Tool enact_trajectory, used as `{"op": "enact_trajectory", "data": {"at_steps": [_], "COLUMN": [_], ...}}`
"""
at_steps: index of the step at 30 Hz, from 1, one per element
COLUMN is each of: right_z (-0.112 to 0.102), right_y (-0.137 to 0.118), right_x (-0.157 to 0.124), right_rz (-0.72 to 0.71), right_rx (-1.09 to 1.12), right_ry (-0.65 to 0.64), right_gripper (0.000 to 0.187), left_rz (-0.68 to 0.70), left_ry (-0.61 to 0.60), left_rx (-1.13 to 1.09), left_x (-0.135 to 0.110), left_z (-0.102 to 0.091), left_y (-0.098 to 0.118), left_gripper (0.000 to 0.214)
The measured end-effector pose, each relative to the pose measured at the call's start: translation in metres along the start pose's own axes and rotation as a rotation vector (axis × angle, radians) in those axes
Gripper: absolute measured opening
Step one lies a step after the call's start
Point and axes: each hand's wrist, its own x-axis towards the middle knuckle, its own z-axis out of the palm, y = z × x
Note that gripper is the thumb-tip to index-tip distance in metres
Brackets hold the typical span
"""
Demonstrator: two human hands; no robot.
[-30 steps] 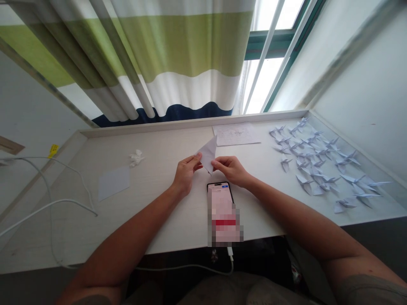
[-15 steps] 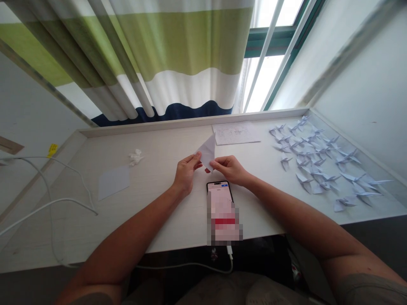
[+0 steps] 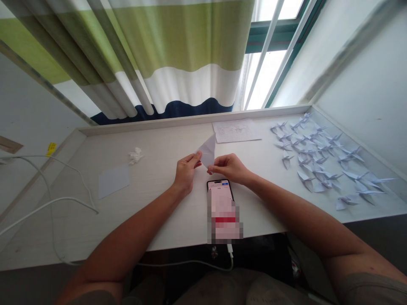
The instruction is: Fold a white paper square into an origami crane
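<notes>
A white folded sheet of paper [image 3: 208, 151], pointed at the top, is held up over the middle of the desk. My left hand [image 3: 186, 171] pinches its left edge, thumb on the near face. My right hand [image 3: 231, 168] is closed at the lower tip of the paper, thumb and forefinger together there. Just below both hands lies a phone [image 3: 221, 199] with a lit, partly blurred screen and a white cable plugged into its bottom end. The fingers behind the paper are mostly hidden.
Many folded paper cranes [image 3: 318, 156] cover the desk's right side. A written sheet [image 3: 237, 130] lies at the back. To the left are a crumpled tissue [image 3: 135, 156], a blank paper square [image 3: 113, 181] and a loose white cable [image 3: 73, 199]. Curtains [image 3: 190, 38] hang behind.
My right thumb and fingers have shifted slightly down at the paper's lower tip. My left hand keeps its hold. The view has tilted a little.
</notes>
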Motion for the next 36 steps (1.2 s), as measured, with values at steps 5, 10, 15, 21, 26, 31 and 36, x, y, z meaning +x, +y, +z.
{"op": "enact_trajectory", "data": {"at_steps": [5, 10, 15, 21, 26, 31, 36], "right_z": [-0.002, -0.005, -0.012, -0.022, -0.029, -0.031, -0.031], "right_y": [-0.002, -0.002, -0.003, -0.006, -0.01, -0.004, 0.0], "right_x": [0.0, 0.0, -0.001, -0.004, -0.006, -0.004, -0.002], "right_rz": [0.016, 0.033, 0.03, 0.033, 0.054, 0.027, -0.093], "right_rx": [0.003, -0.042, -0.098, -0.123, -0.08, -0.091, -0.104], "right_ry": [-0.032, -0.091, -0.057, -0.032, -0.022, 0.003, 0.094], "right_gripper": [0.037, 0.041, 0.041, 0.037, 0.032, 0.032, 0.038], "left_rz": [-0.002, -0.012, 0.006, 0.058, 0.043, 0.027, 0.03], "left_ry": [-0.002, -0.023, 0.02, 0.019, -0.021, -0.036, -0.058], "left_rx": [-0.023, -0.057, 0.015, 0.152, 0.221, 0.234, 0.257], "left_x": [0.0, 0.001, 0.001, 0.001, 0.001, 0.001, 0.0], "left_z": [0.001, 0.001, 0.001, -0.001, -0.002, -0.003, -0.003], "left_y": [0.001, 0.003, 0.007, 0.01, 0.009, 0.011, 0.01], "left_gripper": [0.038, 0.04, 0.041, 0.043, 0.04, 0.041, 0.041]}}
